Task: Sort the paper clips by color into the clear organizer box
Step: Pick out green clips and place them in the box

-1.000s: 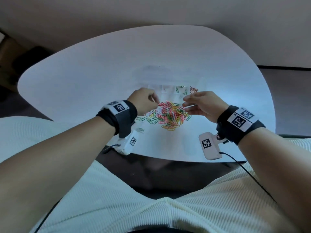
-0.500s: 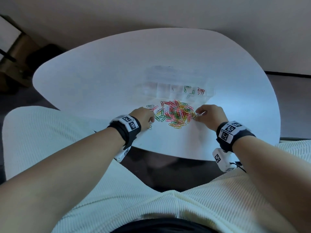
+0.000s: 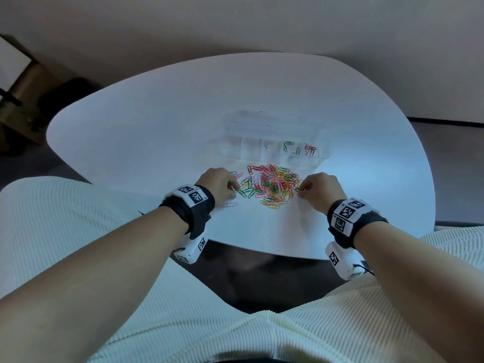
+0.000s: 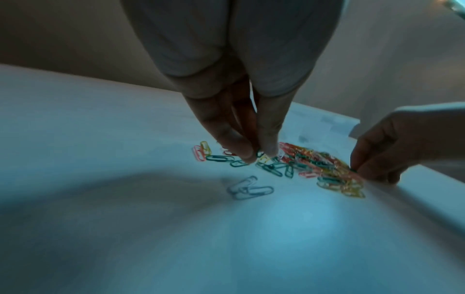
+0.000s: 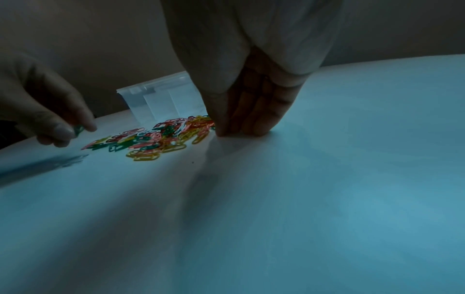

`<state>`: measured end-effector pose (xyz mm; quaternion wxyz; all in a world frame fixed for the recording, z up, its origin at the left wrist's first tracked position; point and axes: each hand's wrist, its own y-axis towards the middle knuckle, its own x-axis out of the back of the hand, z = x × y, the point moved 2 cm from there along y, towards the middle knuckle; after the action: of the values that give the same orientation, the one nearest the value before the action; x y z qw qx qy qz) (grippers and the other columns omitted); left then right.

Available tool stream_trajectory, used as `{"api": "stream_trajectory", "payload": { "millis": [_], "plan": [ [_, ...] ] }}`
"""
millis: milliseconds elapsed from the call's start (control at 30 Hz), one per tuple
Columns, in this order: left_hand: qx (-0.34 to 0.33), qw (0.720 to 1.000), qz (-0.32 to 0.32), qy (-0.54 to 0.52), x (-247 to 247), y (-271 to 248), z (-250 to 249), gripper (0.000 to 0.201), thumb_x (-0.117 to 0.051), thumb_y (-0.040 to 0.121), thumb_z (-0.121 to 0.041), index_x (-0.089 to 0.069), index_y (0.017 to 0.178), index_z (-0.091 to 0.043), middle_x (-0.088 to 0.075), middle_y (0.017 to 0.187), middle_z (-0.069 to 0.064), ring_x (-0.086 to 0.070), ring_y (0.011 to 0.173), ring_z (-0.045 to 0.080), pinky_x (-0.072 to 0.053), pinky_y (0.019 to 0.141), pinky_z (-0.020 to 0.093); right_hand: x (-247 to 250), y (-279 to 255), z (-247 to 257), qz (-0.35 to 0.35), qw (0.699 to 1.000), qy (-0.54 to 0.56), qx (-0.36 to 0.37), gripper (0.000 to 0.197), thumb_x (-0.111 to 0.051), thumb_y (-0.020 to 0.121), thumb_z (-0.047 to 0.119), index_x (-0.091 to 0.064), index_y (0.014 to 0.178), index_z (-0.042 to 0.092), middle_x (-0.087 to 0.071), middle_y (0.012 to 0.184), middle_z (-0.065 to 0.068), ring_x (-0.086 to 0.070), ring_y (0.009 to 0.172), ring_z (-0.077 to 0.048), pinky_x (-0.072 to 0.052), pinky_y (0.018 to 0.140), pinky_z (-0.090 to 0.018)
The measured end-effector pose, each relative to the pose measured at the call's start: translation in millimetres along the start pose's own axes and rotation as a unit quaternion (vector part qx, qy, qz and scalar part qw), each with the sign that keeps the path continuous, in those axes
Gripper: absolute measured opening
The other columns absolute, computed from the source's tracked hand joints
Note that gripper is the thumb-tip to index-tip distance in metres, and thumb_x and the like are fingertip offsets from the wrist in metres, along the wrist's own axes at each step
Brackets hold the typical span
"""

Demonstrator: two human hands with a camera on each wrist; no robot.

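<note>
Paper clips (image 3: 272, 186) mostly heaped unsorted on table (image 3: 157, 132); few green and red already in clear organizer box (image 3: 272, 146). Left hand (image 3: 218, 182) fingers pinching green clip (image 5: 78, 129); right hand (image 3: 320, 188) pinching another at heap's edge.

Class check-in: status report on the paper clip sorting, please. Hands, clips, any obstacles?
Left hand pinches a green clip; right hand pinches a green clip at the pile. Organizer box holds few clips. Nothing blocking.

Head view high above the table (image 3: 162, 127); both wrist views low, close, sharing the clip pile (image 3: 272, 187).
</note>
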<state>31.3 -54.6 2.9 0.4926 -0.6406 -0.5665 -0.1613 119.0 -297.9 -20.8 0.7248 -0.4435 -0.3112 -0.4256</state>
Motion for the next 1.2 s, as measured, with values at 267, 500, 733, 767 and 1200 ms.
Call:
{"api": "stream_trajectory", "payload": {
  "millis": [267,500,733,767,1200],
  "plan": [
    [0.026,0.992,-0.025,-0.119,-4.3,0.6,-0.7,0.015,-0.067,0.081,-0.006,-0.071,0.092,-0.015,-0.063,0.084,-0.002,-0.058,0.078,0.013,-0.042,0.068,0.018,2.6,0.2,0.9,0.016,0.999,-0.027,-0.033,0.012,-0.073,0.081,0.027,-0.071,0.074,0.017,-0.070,0.076,-0.006,-0.064,0.068,-0.024,-0.049,0.058,-0.026],
    [0.061,0.983,-0.014,-0.175,-9.5,1.8,-0.7,0.025,-0.039,0.089,-0.001,-0.055,0.098,-0.018,-0.067,0.087,0.005,-0.060,0.072,0.021,-0.050,0.064,0.031,0.2,-6.0,4.6,0.068,0.995,-0.031,-0.073,0.027,-0.043,0.089,0.028,-0.050,0.069,0.011,-0.057,0.078,-0.009,-0.056,0.073,-0.029,-0.041,0.063,-0.030],
    [-0.026,1.000,0.002,0.001,-11.4,10.0,-7.5,0.020,-0.039,0.096,-0.016,-0.058,0.102,-0.012,-0.065,0.105,0.009,-0.050,0.078,0.022,-0.040,0.068,0.030,10.0,-8.1,12.3,0.086,0.937,0.326,-0.090,0.023,-0.049,0.085,0.007,-0.052,0.062,0.004,-0.052,0.058,-0.013,-0.047,0.050,-0.025,-0.048,0.052,-0.032],
    [-0.040,0.998,0.015,0.044,-12.8,10.8,-7.0,0.019,-0.044,0.095,-0.018,-0.058,0.107,-0.013,-0.064,0.106,0.008,-0.050,0.082,0.022,-0.039,0.072,0.030,9.9,-10.1,14.9,0.096,0.931,0.343,-0.079,0.023,-0.049,0.083,0.002,-0.052,0.060,0.003,-0.053,0.058,-0.013,-0.045,0.049,-0.025,-0.046,0.049,-0.031],
    [-0.060,0.990,0.025,0.126,-19.4,12.4,-8.6,0.013,-0.054,0.092,-0.017,-0.065,0.099,-0.013,-0.067,0.103,0.005,-0.059,0.097,0.023,-0.039,0.074,0.027,-24.5,-22.3,52.3,0.073,0.992,0.017,0.106,0.013,-0.053,0.090,0.014,-0.065,0.089,0.019,-0.051,0.070,0.011,-0.051,0.070,-0.015,-0.038,0.060,-0.028]
  ]
}}
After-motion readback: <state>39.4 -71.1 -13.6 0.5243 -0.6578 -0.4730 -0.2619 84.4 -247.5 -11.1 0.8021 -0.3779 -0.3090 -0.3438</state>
